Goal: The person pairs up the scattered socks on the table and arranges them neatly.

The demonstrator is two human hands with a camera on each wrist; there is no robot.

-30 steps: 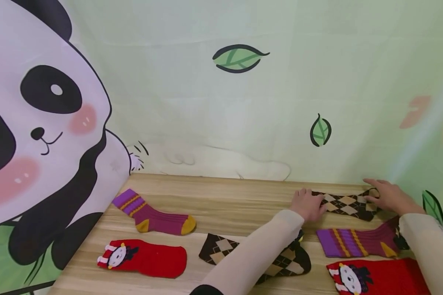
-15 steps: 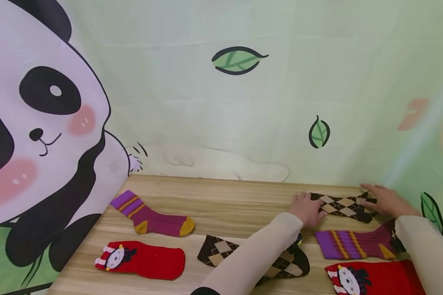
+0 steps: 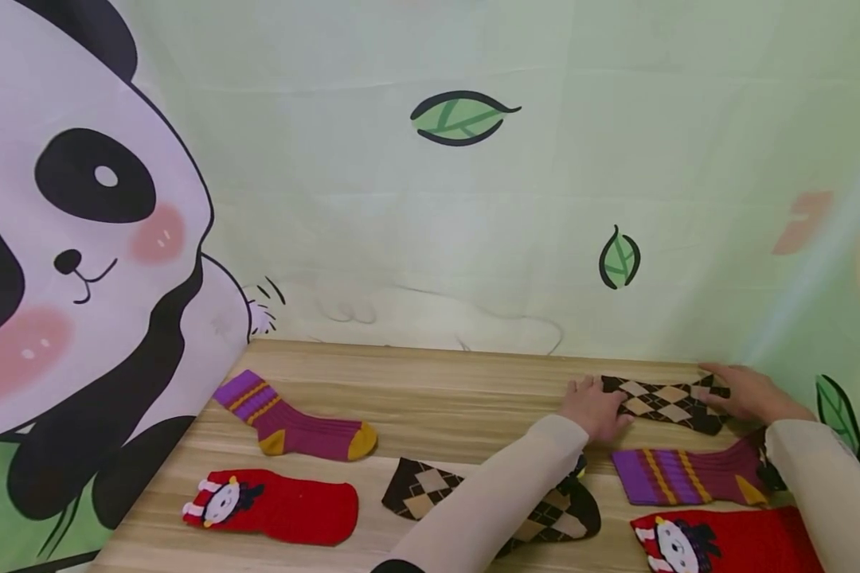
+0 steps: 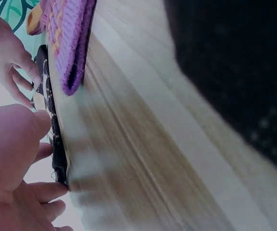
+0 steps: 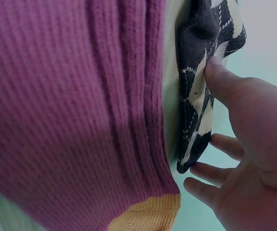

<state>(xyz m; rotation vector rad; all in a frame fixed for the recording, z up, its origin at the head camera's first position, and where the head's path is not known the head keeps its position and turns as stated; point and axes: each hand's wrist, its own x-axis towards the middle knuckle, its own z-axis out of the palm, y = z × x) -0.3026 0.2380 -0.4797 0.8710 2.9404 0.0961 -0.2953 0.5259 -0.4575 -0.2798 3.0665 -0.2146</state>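
Observation:
A brown-and-tan argyle sock (image 3: 662,400) lies flat near the back right of the wooden table. My left hand (image 3: 593,410) rests at its left, cuff end; in the left wrist view the fingertips touch the dark edge of the cuff. At the other end, my right hand (image 3: 756,394) touches the foot. The right wrist view shows its thumb lying on the argyle cloth (image 5: 196,96), with extended fingers beside the toe. Just nearer than that sock is a purple sock (image 3: 662,476) with yellow stripes, partly covered by the right sleeve.
A second argyle sock (image 3: 430,487) lies under the left forearm. Red socks with a cartoon face sit at front left (image 3: 294,508) and front right (image 3: 752,537). Another purple sock (image 3: 308,426) lies at left. A printed panda backdrop (image 3: 330,199) stands behind the table.
The right hand's fingers have lowered slightly onto the foot end of the argyle sock. The left hand stays at the cuff, and the other socks keep their places.

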